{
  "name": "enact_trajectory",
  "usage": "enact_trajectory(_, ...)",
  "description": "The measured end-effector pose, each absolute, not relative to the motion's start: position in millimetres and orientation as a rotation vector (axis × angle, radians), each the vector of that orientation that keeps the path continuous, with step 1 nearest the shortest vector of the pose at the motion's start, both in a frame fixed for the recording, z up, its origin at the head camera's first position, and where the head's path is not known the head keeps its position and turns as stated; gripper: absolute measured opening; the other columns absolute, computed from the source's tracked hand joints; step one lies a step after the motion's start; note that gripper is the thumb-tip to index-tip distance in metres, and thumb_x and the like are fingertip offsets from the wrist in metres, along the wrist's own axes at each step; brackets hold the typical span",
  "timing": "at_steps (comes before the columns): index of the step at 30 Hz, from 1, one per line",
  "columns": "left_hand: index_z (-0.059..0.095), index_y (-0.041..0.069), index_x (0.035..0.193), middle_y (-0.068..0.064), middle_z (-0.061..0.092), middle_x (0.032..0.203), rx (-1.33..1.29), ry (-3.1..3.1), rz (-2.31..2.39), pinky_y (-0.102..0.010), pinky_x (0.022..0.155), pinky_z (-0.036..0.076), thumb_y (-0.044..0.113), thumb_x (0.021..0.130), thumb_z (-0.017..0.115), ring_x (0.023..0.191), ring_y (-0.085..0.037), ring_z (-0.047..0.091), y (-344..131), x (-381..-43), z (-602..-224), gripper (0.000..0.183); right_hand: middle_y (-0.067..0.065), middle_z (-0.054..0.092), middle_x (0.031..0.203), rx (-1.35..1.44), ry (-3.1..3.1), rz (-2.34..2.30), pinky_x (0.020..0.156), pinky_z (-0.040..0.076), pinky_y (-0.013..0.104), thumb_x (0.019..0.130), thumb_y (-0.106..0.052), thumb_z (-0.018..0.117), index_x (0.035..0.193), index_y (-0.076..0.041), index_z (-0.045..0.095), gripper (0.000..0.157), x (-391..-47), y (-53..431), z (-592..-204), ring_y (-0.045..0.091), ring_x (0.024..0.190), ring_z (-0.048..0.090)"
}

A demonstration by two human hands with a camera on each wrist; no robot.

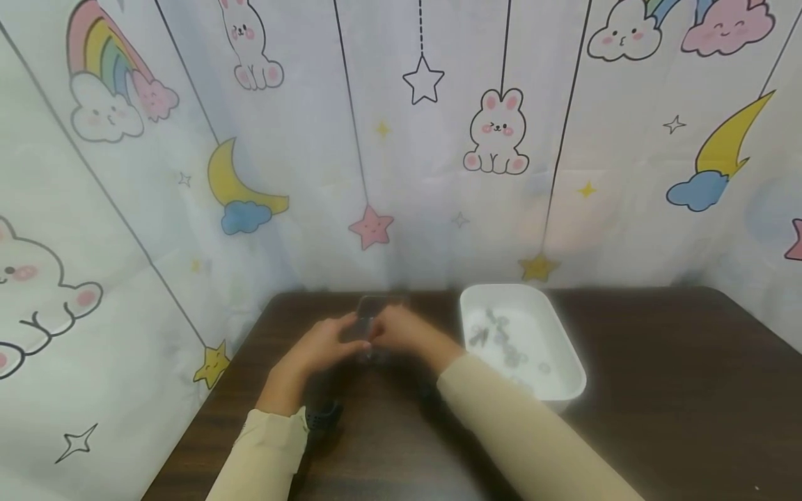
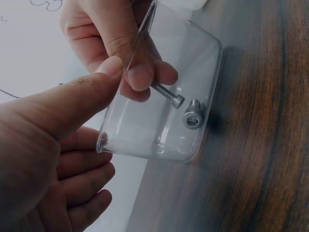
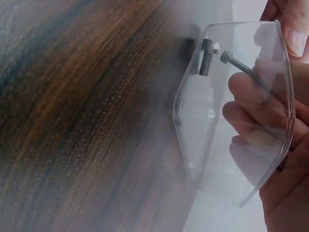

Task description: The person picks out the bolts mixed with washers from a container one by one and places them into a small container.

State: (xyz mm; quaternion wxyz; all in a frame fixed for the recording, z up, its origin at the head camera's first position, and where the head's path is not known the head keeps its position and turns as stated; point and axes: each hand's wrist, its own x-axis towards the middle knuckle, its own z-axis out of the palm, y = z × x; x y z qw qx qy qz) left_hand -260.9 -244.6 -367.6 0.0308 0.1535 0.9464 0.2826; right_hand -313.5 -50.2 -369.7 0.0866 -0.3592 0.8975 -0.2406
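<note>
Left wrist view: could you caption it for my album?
Left hand gripping a clear box by its rim, right hand holding a metal screw inside, near a second screw.

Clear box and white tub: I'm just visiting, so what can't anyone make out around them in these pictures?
- Head view: what the small pieces in the white tub are, and how many; blurred and too small.
- Left wrist view: the held screw's far end; hidden by fingers of the right hand.
- Right wrist view: most of the left hand, which grips the clear box; cut off by the right edge.
</note>
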Motion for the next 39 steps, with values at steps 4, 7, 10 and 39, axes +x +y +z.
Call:
enact_trajectory(4,0.043,0.004,0.148,-0.017,0.048,0.148,0.458,2.915,0.877,-0.054,0.111,0.040,0.044,0.089,0.070,0.135,-0.034,0.048,-244.4,-260.7,-368.3,0.076,0.002,0.074,0.085,-1.047,2.666,-0.734,0.062,0.054,0.020,0.088,-0.014,0.071,0.087,-0.015,0.076,0.006,-311.3,-50.2,-368.4,0.014,0.073,0.068)
enact_trajectory(7,0.043,0.005,0.148,-0.016,0.049,0.148,0.445,2.911,0.888,-0.054,0.111,0.040,0.044,0.089,0.071,0.134,-0.033,0.049,-244.7,-260.0,-368.5,0.076,0.004,0.075,0.087,-1.020,2.660,-0.752,0.061,0.054,0.021,0.088,-0.014,0.071,0.087,-0.015,0.076,0.006,-310.1,-50.5,-368.3,0.018,0.076,0.069)
enact_trajectory(10,0.043,0.005,0.148,-0.016,0.047,0.149,0.447,2.909,0.893,-0.054,0.111,0.039,0.043,0.089,0.071,0.135,-0.033,0.048,-244.8,-259.7,-368.4,0.076,0.006,0.075,0.088,-1.009,2.656,-0.766,0.061,0.054,0.021,0.088,-0.014,0.071,0.087,-0.015,0.076,0.006,-309.1,-50.4,-367.9,0.021,0.078,0.071)
enact_trajectory(39,0.044,0.001,0.146,-0.018,0.046,0.150,0.495,2.924,0.881,-0.053,0.113,0.038,0.042,0.090,0.070,0.136,-0.035,0.046,-244.6,-261.1,-369.0,0.075,-0.005,0.074,0.088,-1.102,2.745,-0.717,0.071,0.055,0.021,0.088,-0.017,0.072,0.093,-0.018,0.077,0.007,-312.9,-48.3,-369.3,0.011,0.081,0.067)
